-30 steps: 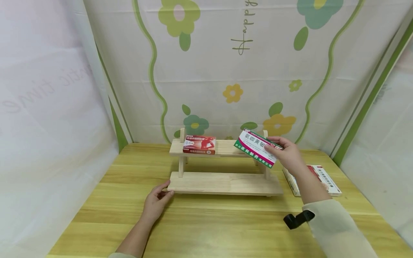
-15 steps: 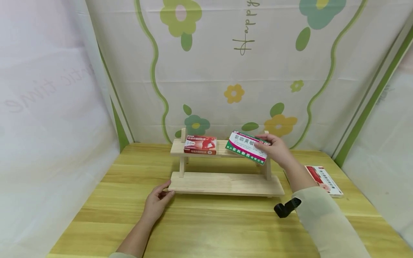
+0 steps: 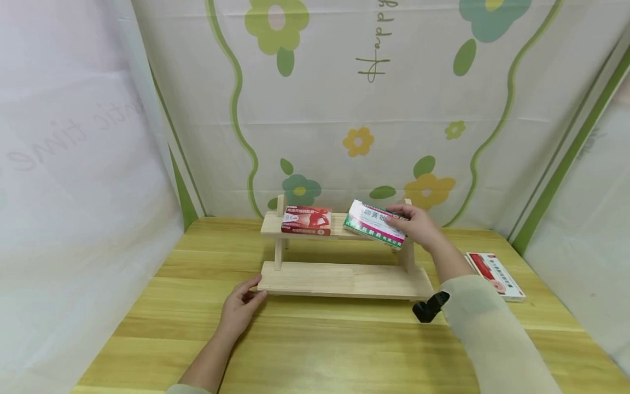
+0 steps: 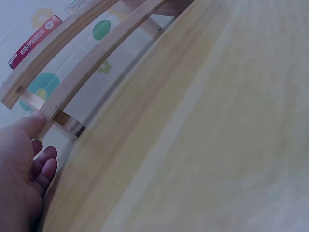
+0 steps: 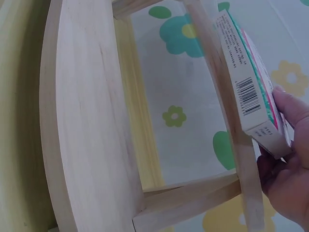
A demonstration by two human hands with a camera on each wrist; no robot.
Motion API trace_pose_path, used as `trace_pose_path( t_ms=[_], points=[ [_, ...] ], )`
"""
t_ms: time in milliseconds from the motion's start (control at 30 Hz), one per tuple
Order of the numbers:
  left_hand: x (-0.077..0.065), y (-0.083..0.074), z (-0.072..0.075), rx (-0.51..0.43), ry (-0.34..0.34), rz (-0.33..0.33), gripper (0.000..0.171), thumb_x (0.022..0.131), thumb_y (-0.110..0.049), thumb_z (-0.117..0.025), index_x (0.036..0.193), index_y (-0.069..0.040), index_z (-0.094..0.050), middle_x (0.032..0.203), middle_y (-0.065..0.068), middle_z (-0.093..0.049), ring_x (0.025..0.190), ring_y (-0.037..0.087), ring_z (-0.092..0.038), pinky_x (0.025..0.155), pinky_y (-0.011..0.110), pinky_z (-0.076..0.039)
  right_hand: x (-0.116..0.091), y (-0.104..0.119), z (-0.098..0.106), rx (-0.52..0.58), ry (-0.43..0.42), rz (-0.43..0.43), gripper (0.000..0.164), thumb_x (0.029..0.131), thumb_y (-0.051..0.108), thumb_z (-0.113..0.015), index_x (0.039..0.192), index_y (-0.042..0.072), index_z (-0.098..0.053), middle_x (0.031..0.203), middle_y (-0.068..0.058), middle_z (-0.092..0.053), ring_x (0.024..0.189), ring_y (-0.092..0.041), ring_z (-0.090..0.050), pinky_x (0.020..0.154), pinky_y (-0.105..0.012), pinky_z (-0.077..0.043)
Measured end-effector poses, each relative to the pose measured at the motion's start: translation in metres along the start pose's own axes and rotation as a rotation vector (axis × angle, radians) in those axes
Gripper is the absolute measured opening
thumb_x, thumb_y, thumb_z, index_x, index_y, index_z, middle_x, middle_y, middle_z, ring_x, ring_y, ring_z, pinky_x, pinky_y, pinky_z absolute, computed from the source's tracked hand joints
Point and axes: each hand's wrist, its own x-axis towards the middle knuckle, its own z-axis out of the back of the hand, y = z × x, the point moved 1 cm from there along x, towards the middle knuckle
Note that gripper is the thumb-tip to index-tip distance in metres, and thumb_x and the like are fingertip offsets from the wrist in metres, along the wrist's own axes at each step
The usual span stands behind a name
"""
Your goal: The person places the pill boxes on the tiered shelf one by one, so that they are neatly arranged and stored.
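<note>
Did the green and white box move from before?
Yes, to the left. In the head view, judged by the wooden stand, the green and white box in the right hand is nearer the red box now.

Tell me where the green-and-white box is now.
In the head view, the green-and-white box is held tilted in the right hand at the upper shelf, right of the red box.

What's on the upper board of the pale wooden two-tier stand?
A red cardboard box lies near the upper board's left end. The right hand holds a white and green cardboard box at the right part, hiding the wood behind it.
</note>
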Motion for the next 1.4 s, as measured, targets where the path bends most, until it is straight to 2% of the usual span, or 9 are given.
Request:
trace_pose_path(
  t_ms=[100, 333, 467, 633, 733, 900, 1033, 1167, 1400],
  points=[
    [0.000, 0.001, 0.000, -0.002, 0.002, 0.003, 0.049, 0.091, -0.018, -0.070, 0.138, -0.008, -0.057, 0.138, 0.014, -0.054, 0.098, 0.007, -0.059, 0.082, 0.014, -0.048, 0.009, -0.010, -0.001, -0.004, -0.004, -0.009, 0.050, 0.096, 0.032, -0.064, 0.138, 0.008, -0.053, 0.122, -0.014, -0.055, 0.081, -0.010, -0.060, 0.070, -0.018, -0.054],
    [0.002, 0.003, -0.001, -0.008, 0.000, 0.003, 0.049, 0.091, -0.017, -0.071, 0.137, -0.008, -0.057, 0.137, 0.014, -0.054, 0.097, 0.006, -0.059, 0.082, 0.015, -0.048, 0.017, -0.015, -0.005, -0.142, -0.031, 0.020, 0.047, 0.095, 0.037, -0.064, 0.132, 0.009, -0.059, 0.124, -0.013, -0.060, 0.101, -0.021, -0.050, 0.082, -0.024, -0.045],
    [0.001, 0.002, -0.001, -0.002, -0.006, -0.013, 0.048, 0.091, -0.018, -0.071, 0.136, -0.008, -0.058, 0.136, 0.014, -0.056, 0.097, 0.007, -0.060, 0.081, 0.015, -0.049, 0.016, -0.015, -0.006, -0.124, -0.044, 0.024, 0.048, 0.096, 0.037, -0.063, 0.133, 0.006, -0.058, 0.123, -0.015, -0.059, 0.102, -0.022, -0.050, 0.081, -0.024, -0.046],
    [0.000, 0.001, -0.002, -0.013, -0.015, -0.026, 0.047, 0.090, -0.018, -0.072, 0.134, -0.009, -0.060, 0.133, 0.014, -0.057, 0.095, 0.006, -0.060, 0.081, 0.016, -0.049, 0.005, -0.018, -0.001, -0.111, -0.099, 0.054, 0.053, 0.096, 0.042, -0.060, 0.135, 0.005, -0.056, 0.130, -0.019, -0.051, 0.112, -0.028, -0.049, 0.082, -0.027, -0.046],
    [0.000, 0.001, -0.002, -0.012, -0.021, -0.036, 0.046, 0.090, -0.018, -0.072, 0.134, -0.008, -0.060, 0.132, 0.015, -0.058, 0.094, 0.005, -0.060, 0.081, 0.016, -0.049, -0.007, -0.021, 0.002, -0.124, -0.164, 0.102, 0.054, 0.097, 0.044, -0.059, 0.134, 0.004, -0.056, 0.140, -0.020, -0.044, 0.120, -0.032, -0.044, 0.088, -0.032, -0.044],
    [0.000, 0.003, -0.002, -0.004, -0.035, -0.050, 0.046, 0.089, -0.017, -0.072, 0.133, -0.007, -0.061, 0.131, 0.016, -0.059, 0.092, 0.003, -0.059, 0.079, 0.016, -0.049, -0.027, -0.026, -0.001, -0.188, -0.257, 0.168, 0.052, 0.095, 0.044, -0.062, 0.129, 0.005, -0.061, 0.131, -0.019, -0.049, 0.109, -0.029, -0.047, 0.086, -0.036, -0.041],
    [0.000, 0.004, -0.001, 0.009, -0.047, -0.061, 0.046, 0.089, -0.017, -0.073, 0.133, -0.007, -0.061, 0.130, 0.016, -0.059, 0.091, 0.003, -0.059, 0.078, 0.015, -0.050, -0.036, -0.030, -0.008, -0.252, -0.219, 0.146, 0.059, 0.090, 0.050, -0.067, 0.132, 0.009, -0.060, 0.125, -0.015, -0.051, 0.104, -0.027, -0.048, 0.081, -0.035, -0.042],
    [0.001, 0.004, 0.000, 0.010, -0.039, -0.045, 0.047, 0.090, -0.017, -0.072, 0.134, -0.008, -0.060, 0.131, 0.015, -0.058, 0.092, 0.004, -0.059, 0.079, 0.015, -0.050, -0.038, -0.032, -0.014, -0.290, -0.184, 0.112, 0.070, 0.084, 0.056, -0.069, 0.137, 0.012, -0.056, 0.132, -0.012, -0.049, 0.114, -0.031, -0.047, 0.086, -0.042, -0.044],
    [0.002, 0.004, -0.001, 0.006, -0.014, -0.006, 0.047, 0.091, -0.016, -0.071, 0.136, -0.011, -0.059, 0.135, 0.012, -0.057, 0.095, 0.006, -0.058, 0.082, 0.016, -0.049, -0.038, -0.033, -0.014, -0.279, -0.192, 0.094, 0.066, 0.089, 0.053, -0.067, 0.138, 0.011, -0.055, 0.137, -0.014, -0.050, 0.117, -0.034, -0.048, 0.090, -0.050, -0.046]
  ],
)
